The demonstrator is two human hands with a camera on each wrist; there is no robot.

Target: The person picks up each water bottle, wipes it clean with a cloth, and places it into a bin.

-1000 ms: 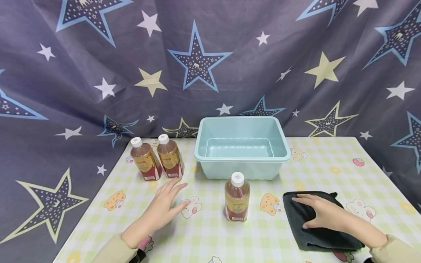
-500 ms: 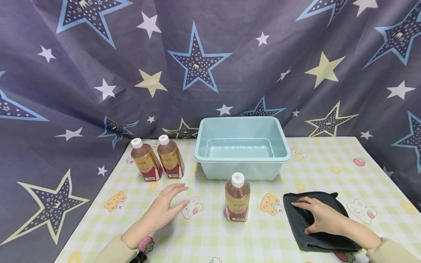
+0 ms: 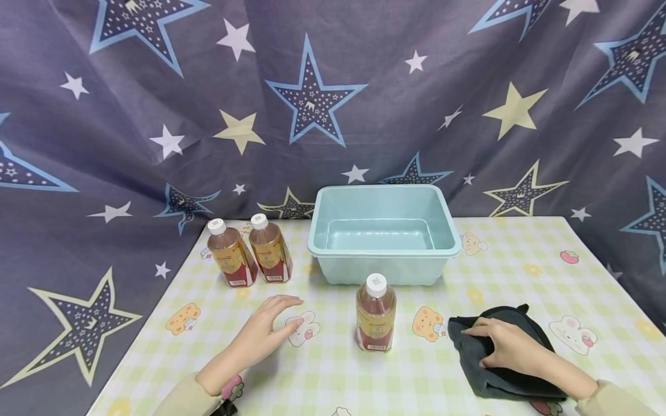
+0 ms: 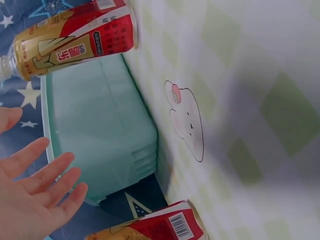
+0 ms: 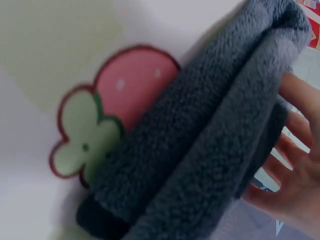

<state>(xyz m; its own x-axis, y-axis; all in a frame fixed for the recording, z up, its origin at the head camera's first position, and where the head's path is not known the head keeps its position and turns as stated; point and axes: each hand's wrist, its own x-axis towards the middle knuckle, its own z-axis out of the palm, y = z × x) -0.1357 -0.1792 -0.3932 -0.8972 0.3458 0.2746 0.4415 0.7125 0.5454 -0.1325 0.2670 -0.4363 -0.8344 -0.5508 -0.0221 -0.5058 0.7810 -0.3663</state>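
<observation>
A dark grey folded towel [image 3: 478, 367] lies at the right of the table, its left edge rumpled. My right hand [image 3: 512, 345] pinches it from above between thumb and fingers. In the right wrist view the towel's fuzzy folds [image 5: 200, 130] bulge beside the fingers [image 5: 295, 140]. My left hand [image 3: 260, 332] hovers over the tablecloth with fingers relaxed and nothing in them. To its right stands a white-capped drink bottle [image 3: 376, 318], upright, not touched by either hand. The left wrist view shows that bottle [image 4: 75, 42] near the spread left hand [image 4: 40, 190].
A light blue plastic basin [image 3: 385, 268] stands at the back middle, behind the single bottle. Two matching bottles, one at far left [image 3: 231, 257] and one beside it [image 3: 270, 251], stand upright. A starry curtain [image 3: 333, 104] hangs behind the checked table [image 3: 333, 381].
My right hand has closed its fingers on the towel, which has bunched up and lost its flat left edge. The left hand has drawn back slightly toward me. Bottles and basin stay put.
</observation>
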